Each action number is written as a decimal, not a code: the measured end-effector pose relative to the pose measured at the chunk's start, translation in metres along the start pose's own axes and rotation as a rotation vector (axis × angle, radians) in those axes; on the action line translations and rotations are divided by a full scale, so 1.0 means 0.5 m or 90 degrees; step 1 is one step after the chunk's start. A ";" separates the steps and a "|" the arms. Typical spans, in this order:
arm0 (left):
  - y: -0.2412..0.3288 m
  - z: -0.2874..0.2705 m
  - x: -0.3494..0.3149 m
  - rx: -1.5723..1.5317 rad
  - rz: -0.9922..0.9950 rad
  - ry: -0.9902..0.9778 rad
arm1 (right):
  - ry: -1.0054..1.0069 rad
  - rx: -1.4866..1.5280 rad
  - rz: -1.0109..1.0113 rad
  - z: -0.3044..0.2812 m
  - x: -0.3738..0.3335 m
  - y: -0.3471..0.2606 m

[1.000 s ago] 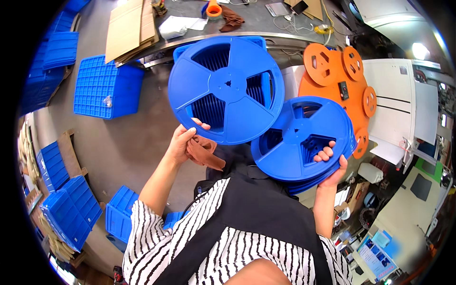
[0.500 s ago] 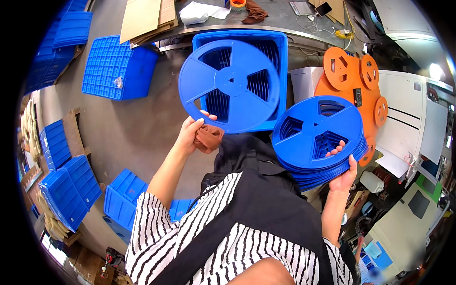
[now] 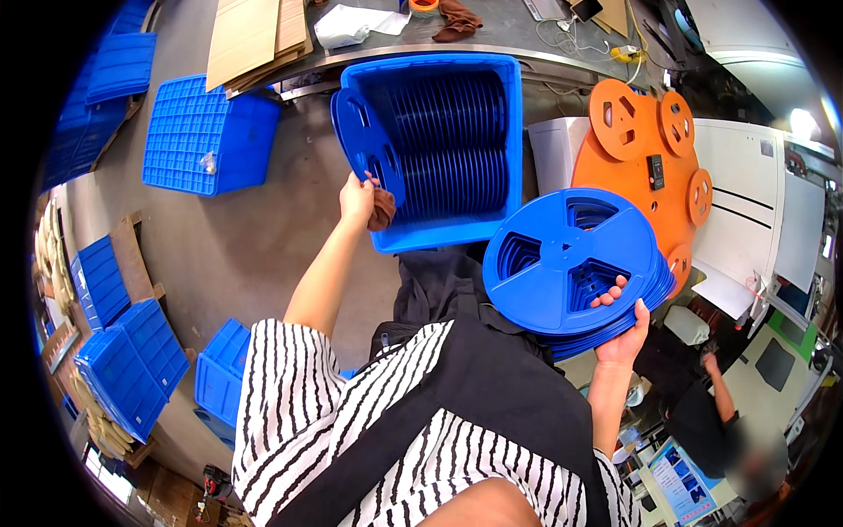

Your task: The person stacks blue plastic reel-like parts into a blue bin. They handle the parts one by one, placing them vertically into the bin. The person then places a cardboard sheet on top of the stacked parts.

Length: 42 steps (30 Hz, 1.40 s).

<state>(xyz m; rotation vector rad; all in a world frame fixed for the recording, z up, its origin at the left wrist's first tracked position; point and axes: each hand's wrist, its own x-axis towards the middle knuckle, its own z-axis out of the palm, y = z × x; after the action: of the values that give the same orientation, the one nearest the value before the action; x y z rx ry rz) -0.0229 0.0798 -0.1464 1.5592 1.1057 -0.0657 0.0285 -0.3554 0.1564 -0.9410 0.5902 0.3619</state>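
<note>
In my left hand are the rim of a single blue plastic reel and a brown cloth. That reel is tilted nearly edge-on at the left wall of a blue crate. Inside the crate stand two rows of upright blue reels, packed side by side. My right hand grips a thick stack of blue reels by its lower right edge, fingers through a cut-out. The top reel of this stack faces up, with three openings around a small hub hole.
A metal bench with cardboard sheets runs behind the crate. At right stands an orange panel with discs, beside a white cabinet. More blue crates stand at left. Another person is at lower right.
My left hand has turned the single reel from face-on to nearly edge-on, uncovering the rows in the crate. The stack has shifted slightly left and down. Another person has come into view.
</note>
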 end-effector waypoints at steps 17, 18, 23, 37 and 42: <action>0.010 0.089 0.006 0.215 -0.040 -0.154 | -0.182 0.079 -0.015 -0.008 -0.017 0.002; 0.011 0.073 -0.013 0.250 0.061 -0.175 | -0.212 0.090 -0.014 -0.013 -0.016 -0.005; 0.160 0.045 -0.229 0.336 0.631 -0.228 | -0.372 0.189 -0.022 -0.044 -0.008 -0.040; 0.316 0.010 -0.401 0.513 1.037 -0.255 | -0.468 0.243 -0.009 -0.030 0.013 -0.023; 0.298 0.012 -0.399 0.485 1.019 -0.261 | -0.426 0.250 -0.004 -0.026 0.008 -0.017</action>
<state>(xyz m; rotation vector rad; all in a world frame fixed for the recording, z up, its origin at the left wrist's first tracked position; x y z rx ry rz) -0.0315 -0.0274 0.0779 2.5282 -0.7791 0.2977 0.0322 -0.3710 0.1537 -0.4008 0.0351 0.5029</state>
